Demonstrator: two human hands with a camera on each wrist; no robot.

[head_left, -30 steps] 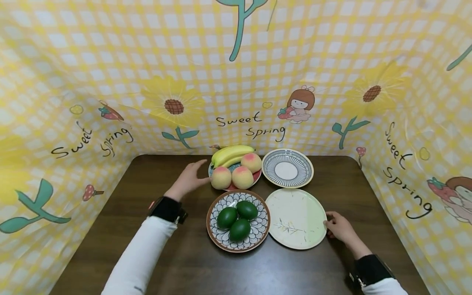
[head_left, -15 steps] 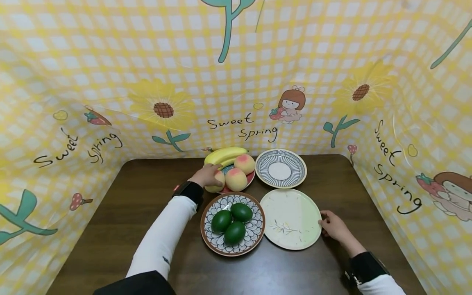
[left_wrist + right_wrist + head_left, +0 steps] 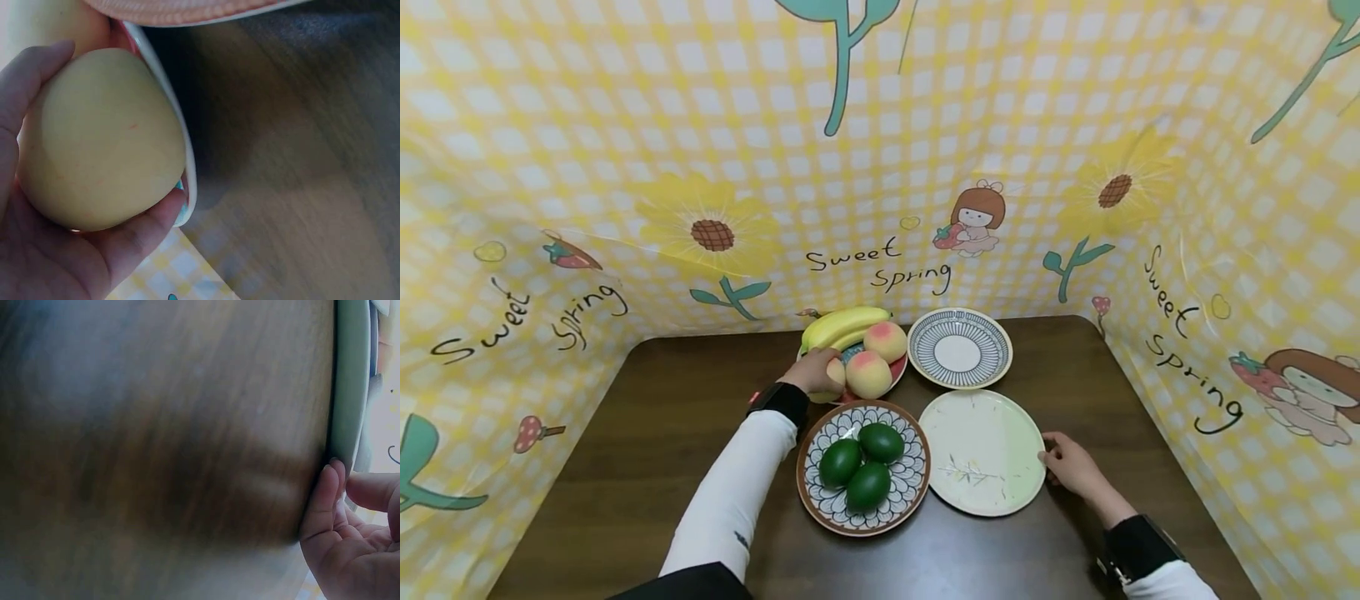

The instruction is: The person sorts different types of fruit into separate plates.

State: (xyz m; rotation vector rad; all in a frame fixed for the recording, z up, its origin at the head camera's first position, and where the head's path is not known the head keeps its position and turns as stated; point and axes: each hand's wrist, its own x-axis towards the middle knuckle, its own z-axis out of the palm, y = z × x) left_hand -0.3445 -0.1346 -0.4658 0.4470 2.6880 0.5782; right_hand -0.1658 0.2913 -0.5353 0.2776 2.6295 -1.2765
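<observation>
I note left hand gripping peach, not yet off table's far-edge fruit plate; right hand pinching cream plate.

The peach is round and smooth, pale yellow with a few tiny pink marks on the side in the left wrist view. The left hand holds it, thumb on one side and fingers on the other. It is to the left of the cream plate, farther back and well apart from it, in or just over the red and blue plate; I can't tell which. The cream plate is round and face up, with soft green down its right part and a little leafy twig drawn on it. The right hand pinches its right edge.
</observation>
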